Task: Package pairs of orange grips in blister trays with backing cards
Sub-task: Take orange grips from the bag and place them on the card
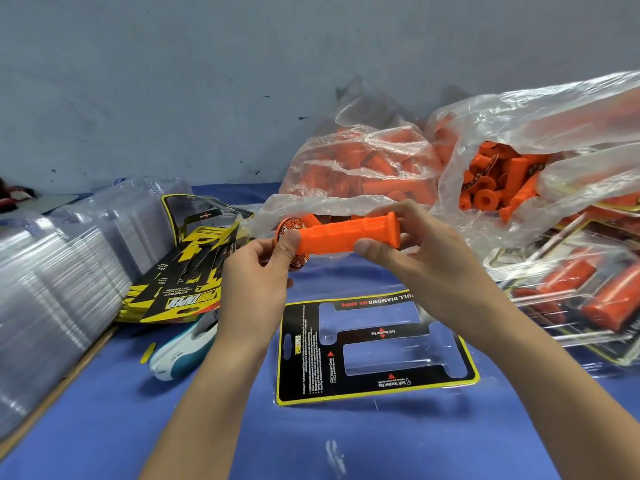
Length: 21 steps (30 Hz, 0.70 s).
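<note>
I hold one orange grip (341, 235) level above the table. My left hand (258, 275) pinches its flanged end, which bears a black pattern. My right hand (427, 261) grips the other end between thumb and fingers. Below them lies an empty clear blister tray on a black and yellow backing card (374, 355), both of its pockets bare. Two clear plastic bags (360, 168) (519, 157) behind hold several loose orange grips.
Stacks of clear blister trays (52, 289) fill the left. A pile of yellow and black cards (187, 271) lies beside them, with a blue and white stapler (180, 351) in front. Finished packs (585, 299) are stacked on the right. The table has a blue cover (138, 427).
</note>
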Each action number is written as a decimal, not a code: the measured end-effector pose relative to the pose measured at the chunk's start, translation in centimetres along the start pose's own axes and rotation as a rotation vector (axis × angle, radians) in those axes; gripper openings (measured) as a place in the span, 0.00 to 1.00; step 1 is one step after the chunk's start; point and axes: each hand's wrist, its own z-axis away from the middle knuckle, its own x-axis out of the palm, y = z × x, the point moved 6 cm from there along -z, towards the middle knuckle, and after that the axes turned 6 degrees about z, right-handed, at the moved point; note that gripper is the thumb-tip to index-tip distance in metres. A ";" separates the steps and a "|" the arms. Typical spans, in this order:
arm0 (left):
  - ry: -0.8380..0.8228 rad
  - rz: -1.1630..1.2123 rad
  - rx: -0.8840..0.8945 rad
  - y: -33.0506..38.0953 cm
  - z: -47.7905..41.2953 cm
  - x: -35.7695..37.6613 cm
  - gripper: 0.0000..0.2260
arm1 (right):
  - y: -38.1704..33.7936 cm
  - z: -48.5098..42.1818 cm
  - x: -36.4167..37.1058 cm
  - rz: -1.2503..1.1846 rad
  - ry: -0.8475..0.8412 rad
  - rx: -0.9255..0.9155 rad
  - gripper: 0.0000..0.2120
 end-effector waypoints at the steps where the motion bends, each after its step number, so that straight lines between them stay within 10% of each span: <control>1: -0.014 0.015 -0.010 0.0 -0.1 0.0 0.12 | 0.2 0.0 -0.1 0.000 -0.011 0.004 0.15; 21: -0.142 -0.203 0.029 0.4 -0.1 -0.1 0.03 | 2.1 0.5 -1.3 0.147 -0.085 -0.011 0.16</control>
